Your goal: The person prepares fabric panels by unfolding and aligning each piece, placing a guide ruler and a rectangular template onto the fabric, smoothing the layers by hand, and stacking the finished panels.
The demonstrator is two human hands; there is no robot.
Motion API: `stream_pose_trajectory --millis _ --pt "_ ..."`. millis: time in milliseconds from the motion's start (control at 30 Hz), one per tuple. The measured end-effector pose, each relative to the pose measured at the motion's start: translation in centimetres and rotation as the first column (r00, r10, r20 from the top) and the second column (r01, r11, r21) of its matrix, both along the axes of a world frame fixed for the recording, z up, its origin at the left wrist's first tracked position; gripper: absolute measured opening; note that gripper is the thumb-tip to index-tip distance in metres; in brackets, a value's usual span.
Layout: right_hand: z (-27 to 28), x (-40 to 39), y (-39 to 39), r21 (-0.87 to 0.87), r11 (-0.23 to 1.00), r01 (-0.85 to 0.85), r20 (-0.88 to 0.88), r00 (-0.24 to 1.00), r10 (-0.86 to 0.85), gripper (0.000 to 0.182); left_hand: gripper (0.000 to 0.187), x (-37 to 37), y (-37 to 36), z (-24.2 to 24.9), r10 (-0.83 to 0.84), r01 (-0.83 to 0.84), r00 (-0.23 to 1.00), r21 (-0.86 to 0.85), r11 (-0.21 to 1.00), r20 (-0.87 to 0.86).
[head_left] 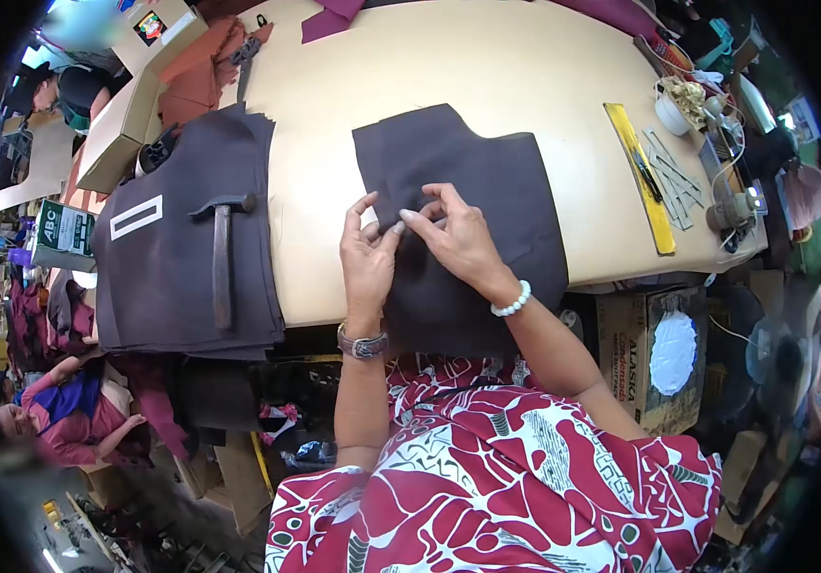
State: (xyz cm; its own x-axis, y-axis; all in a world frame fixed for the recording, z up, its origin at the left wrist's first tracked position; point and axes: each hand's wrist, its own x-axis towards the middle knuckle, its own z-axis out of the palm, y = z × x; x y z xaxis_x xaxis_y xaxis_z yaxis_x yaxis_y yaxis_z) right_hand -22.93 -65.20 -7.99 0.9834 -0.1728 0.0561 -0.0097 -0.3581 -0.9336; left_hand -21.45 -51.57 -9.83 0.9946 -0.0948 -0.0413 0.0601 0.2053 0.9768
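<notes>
A dark brown cut piece of cloth or leather [515, 196] lies in front of me, its lower part hanging over the table's near edge. Above its left half, my left hand [369, 263] is closed in a pinch, with a watch on the wrist. My right hand [463, 239] meets it there, thumb tip close to the left thumb and fingers curled. Whatever sits between the fingertips is too small or hidden to make out. To the left, a hammer [223, 263] rests on a stack of similar dark brown pieces [167, 277], beside a white rectangular frame [136, 218].
On the right of the table [324, 124] lie a yellow ruler [641, 181] and several metal strips [675, 181]. A white bowl [671, 113] stands behind them. Cardboard boxes [122, 134] are at the left. Another person [76, 406] sits at the lower left.
</notes>
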Motion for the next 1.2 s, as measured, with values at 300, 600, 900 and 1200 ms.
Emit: stream_pose_trajectory --millis 300,600,900,1200 --pt "-1.8 0.9 0.3 0.206 0.974 0.09 0.047 0.994 -0.102 0.034 0.039 -1.4 0.1 -0.4 -0.008 0.005 0.999 0.096 0.995 0.032" --pt "-0.7 -1.4 -15.7 -0.053 0.979 0.196 -0.078 0.977 -0.2 0.015 0.05 2.4 5.8 -0.4 -0.016 -0.024 0.992 0.311 0.95 0.125" --pt "-0.1 -4.0 -23.9 -0.666 0.732 0.144 0.036 0.986 -0.162 0.046 0.06 4.6 8.2 0.5 -0.124 -0.139 0.96 0.813 0.565 0.25" --pt "-0.3 -3.7 -25.1 -0.816 0.576 0.059 -0.028 0.99 -0.141 0.044 0.057 4.0 7.6 1.6 -0.16 -0.077 0.973 0.89 0.449 0.165"
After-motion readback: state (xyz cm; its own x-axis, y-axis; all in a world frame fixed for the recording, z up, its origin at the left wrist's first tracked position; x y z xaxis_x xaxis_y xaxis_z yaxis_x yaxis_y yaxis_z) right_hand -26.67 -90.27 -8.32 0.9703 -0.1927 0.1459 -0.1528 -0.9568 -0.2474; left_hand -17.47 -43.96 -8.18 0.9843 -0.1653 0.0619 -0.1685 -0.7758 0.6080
